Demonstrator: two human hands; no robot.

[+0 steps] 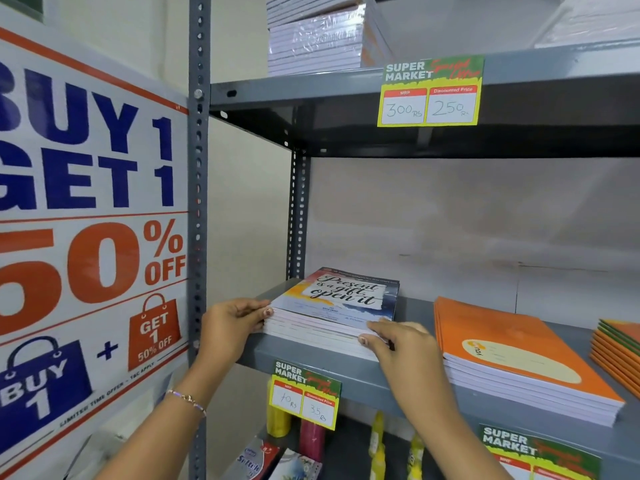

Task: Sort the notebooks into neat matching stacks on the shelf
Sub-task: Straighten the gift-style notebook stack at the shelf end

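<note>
A stack of notebooks with a painted cover lettered "Present is a gift, open it" (332, 313) sits at the left end of the grey metal shelf (408, 389), close to the perforated steel upright (198, 202). The two hands bracket it. The left hand (232, 325) presses its fingers against the stack's left front corner, thumb on the page edges, while the right hand (398, 344) lies along the front right corner with fingers spread flat over the edges. Neither hand grips a single book; both are partly open and pushing inward, which reads as squaring the pile so its edges line up.

The placement looks deliberate: like covers are kept together, with a stack of plain orange-covered notebooks (519, 362) lying well apart to the right and a further pile of orange and green-edged notebooks (620, 348) at the frame's right edge. The orange stack is somewhat fanned, so it may want tidying too.

On the shelf above, a shrink-wrapped bundle of white-edged notebooks (318, 39) rests behind a yellow and green price tag (431, 93). A second price tag (304, 396) hangs from the shelf lip just below the hands. A large "Buy 1 Get 1" poster (90, 209) fills the wall to the left.
</note>
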